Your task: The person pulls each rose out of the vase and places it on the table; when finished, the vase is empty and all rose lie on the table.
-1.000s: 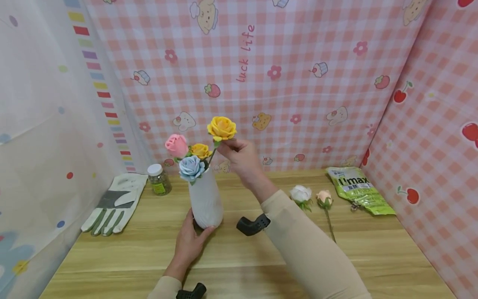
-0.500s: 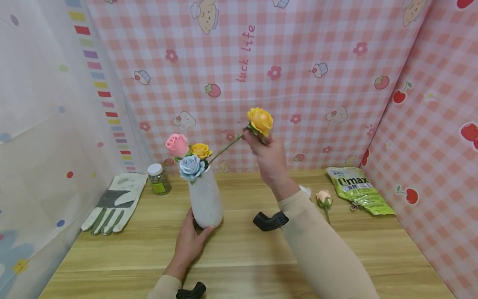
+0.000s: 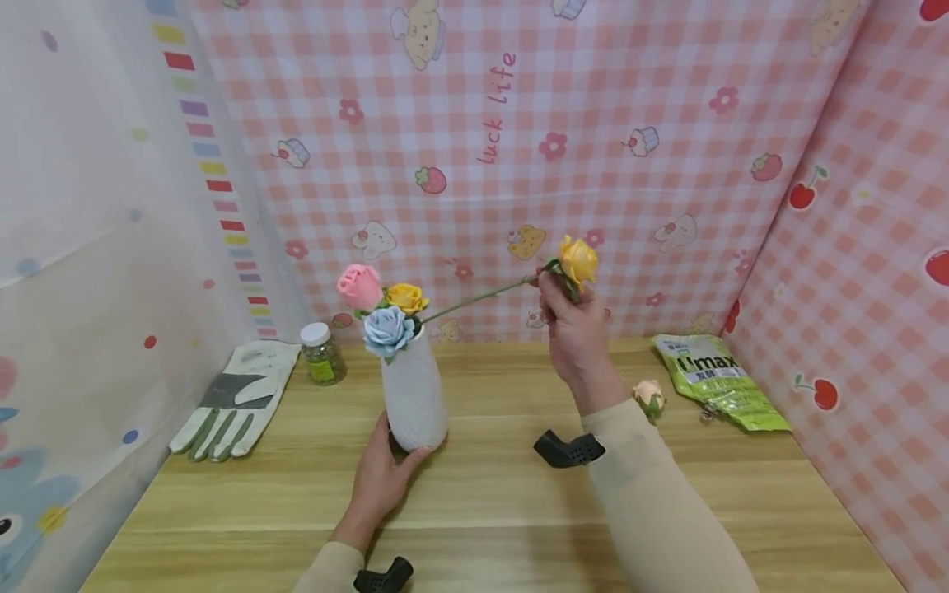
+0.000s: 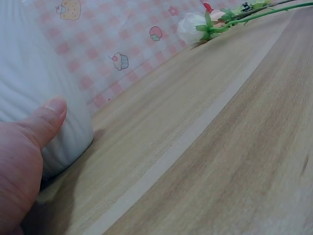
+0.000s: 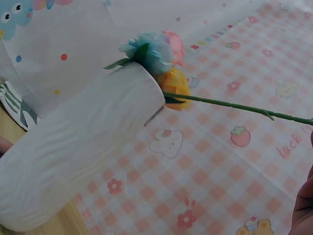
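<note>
A white ribbed vase (image 3: 415, 395) leans slightly on the wooden table. My left hand (image 3: 381, 482) holds it near the base, the thumb (image 4: 49, 117) lying against its side. Out of its mouth rise a pink rose (image 3: 359, 286), a blue rose (image 3: 389, 331) and a smaller yellow rose (image 3: 407, 297). Further right, my right hand (image 3: 582, 338) pinches a large yellow rose (image 3: 577, 262) just under its bloom. Its long green stem (image 5: 234, 105) slants down leftward, the far end at the vase mouth behind the other blooms.
A lidded jar (image 3: 323, 354) and a glove (image 3: 236, 399) lie to the left. At the right are a peach rose (image 3: 648, 395) and a green bag (image 3: 715, 379). The left wrist view also shows a white rose (image 4: 191, 28). Patterned cloth walls (image 3: 482, 198) enclose the table.
My right hand has moved right with the large yellow rose, so more stem shows and it slants flatter. The left hand and vase stay put. The right arm now covers the white rose.
</note>
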Available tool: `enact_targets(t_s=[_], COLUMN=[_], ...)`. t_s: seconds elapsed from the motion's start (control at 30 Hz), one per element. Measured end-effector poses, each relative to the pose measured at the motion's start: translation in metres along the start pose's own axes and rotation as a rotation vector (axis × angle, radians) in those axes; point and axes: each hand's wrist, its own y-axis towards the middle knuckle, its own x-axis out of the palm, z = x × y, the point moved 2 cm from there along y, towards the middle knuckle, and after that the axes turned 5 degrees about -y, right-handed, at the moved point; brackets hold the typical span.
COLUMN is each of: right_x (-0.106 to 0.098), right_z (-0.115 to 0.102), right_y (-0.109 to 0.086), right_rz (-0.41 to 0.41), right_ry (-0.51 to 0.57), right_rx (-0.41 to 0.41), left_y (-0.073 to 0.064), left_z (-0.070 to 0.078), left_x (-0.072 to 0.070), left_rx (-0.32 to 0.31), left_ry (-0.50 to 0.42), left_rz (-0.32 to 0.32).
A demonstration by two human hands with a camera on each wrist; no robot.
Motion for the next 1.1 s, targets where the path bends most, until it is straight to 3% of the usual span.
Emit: enact_targets(t_s=[0.27,0.47,0.6,0.83,1.1], right_x=[-0.017,-0.012,-0.011,-0.024,-0.051], right_z=[0.004,0.002,-0.001,-0.002,0.001], right_y=[-0.006,-0.005,-0.003,-0.001,-0.002], right_rz=[0.041,-0.008,0.003,0.104,0.227], right_ry=[0.100,0.183,0.230,0.212,0.293], right_rx=[0.063,0.023,-0.012,-0.004,0.030], left_y=[0.000,0.001,0.000,0.001,0.000], left_z=[-0.002,-0.004,-0.005,-0.006,-0.004], left_x=[0.001,0.001,0.000,0.000,-0.001], left_rx=[0.007,0.007,0.015,0.036,0.014], left_ry=[0.020,0.025,0.022,0.045,0.049], left_rz=[-0.008,0.001,0.008,0.032,0.021])
